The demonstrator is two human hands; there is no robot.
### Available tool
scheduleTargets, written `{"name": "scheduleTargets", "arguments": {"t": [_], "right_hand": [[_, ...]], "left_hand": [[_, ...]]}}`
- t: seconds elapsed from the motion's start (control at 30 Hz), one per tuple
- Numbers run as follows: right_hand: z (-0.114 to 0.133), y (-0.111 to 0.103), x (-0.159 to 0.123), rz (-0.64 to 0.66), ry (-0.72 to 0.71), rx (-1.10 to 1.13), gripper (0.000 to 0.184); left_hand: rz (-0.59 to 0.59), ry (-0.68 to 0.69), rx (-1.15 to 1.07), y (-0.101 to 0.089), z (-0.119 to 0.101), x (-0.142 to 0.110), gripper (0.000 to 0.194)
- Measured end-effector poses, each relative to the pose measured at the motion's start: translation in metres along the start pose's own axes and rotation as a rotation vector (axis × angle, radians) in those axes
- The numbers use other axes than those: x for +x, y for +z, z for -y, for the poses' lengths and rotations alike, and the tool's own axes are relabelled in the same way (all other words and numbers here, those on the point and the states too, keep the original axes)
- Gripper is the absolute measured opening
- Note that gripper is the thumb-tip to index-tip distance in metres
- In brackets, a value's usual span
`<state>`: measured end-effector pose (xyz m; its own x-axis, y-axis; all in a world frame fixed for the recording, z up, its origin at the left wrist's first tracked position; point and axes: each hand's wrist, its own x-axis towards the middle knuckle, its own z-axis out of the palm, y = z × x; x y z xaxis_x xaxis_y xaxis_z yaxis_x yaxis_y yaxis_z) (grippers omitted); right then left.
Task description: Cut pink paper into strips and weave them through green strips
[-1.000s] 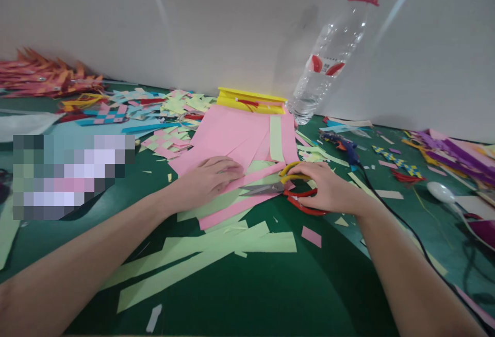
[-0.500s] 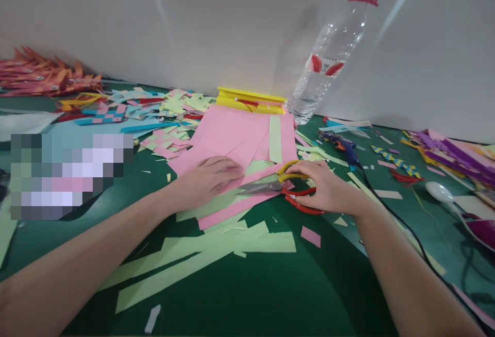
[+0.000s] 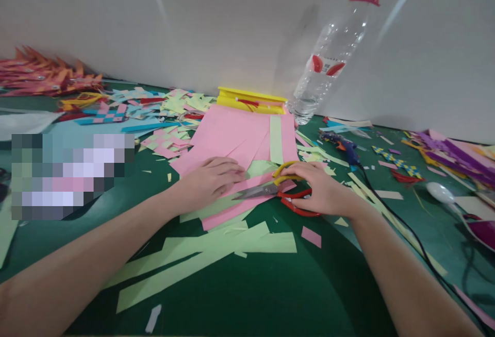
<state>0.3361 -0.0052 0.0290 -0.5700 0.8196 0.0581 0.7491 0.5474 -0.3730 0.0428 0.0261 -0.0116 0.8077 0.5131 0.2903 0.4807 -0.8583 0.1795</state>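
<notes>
My right hand point(image 3: 327, 190) is closed round the scissors point(image 3: 291, 192), which have one yellow and one red handle loop. The scissors' blades point(image 3: 255, 191) point left, over pink and light green paper strips, and look nearly closed. My left hand point(image 3: 211, 178) lies on the paper near the blade tips, its fingers stretched out and slightly bent. Above the hands spread pink paper sheets point(image 3: 232, 131), with a pale green strip point(image 3: 276, 138) across their right side. Nearer to me, several light green strips point(image 3: 216, 242) lie loosely crossed.
A clear plastic bottle point(image 3: 328, 64) leans against the grey wall behind a yellow folded piece point(image 3: 247, 101). To the right are a blue glue gun point(image 3: 344, 147) with a black cord and a white spoon point(image 3: 441, 192). Paper scraps point(image 3: 185, 101) litter the green table point(image 3: 270, 296).
My right hand has shifted slightly left with the scissors, and the blade tips now sit a little lower and further left on the paper. My left hand has barely moved.
</notes>
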Motion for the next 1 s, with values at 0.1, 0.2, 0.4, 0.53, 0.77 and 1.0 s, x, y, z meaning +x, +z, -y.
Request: {"name": "scheduleTargets", "arguments": {"t": [0.1, 0.2, 0.4, 0.53, 0.77, 1.0], "right_hand": [[0.000, 0.001, 0.001, -0.013, -0.010, -0.003, 0.036], [0.000, 0.002, 0.001, -0.045, -0.026, -0.012, 0.036], [-0.003, 0.002, 0.001, -0.079, -0.024, -0.025, 0.035], [-0.001, 0.004, 0.002, -0.068, -0.024, -0.029, 0.036], [0.005, 0.003, 0.001, -0.018, -0.008, -0.007, 0.036], [0.008, -0.004, -0.002, -0.010, -0.045, -0.006, 0.035]], "left_hand": [[-0.013, -0.004, 0.001, -0.001, -0.001, 0.000, 0.034], [-0.030, -0.019, -0.007, -0.002, -0.002, 0.001, 0.034], [-0.013, -0.007, -0.028, -0.003, -0.002, 0.000, 0.033], [0.004, -0.001, -0.026, -0.001, 0.000, 0.001, 0.033], [0.005, 0.024, -0.041, 0.000, -0.001, 0.000, 0.034], [0.029, 0.039, -0.067, -0.001, -0.010, 0.001, 0.034]]}}
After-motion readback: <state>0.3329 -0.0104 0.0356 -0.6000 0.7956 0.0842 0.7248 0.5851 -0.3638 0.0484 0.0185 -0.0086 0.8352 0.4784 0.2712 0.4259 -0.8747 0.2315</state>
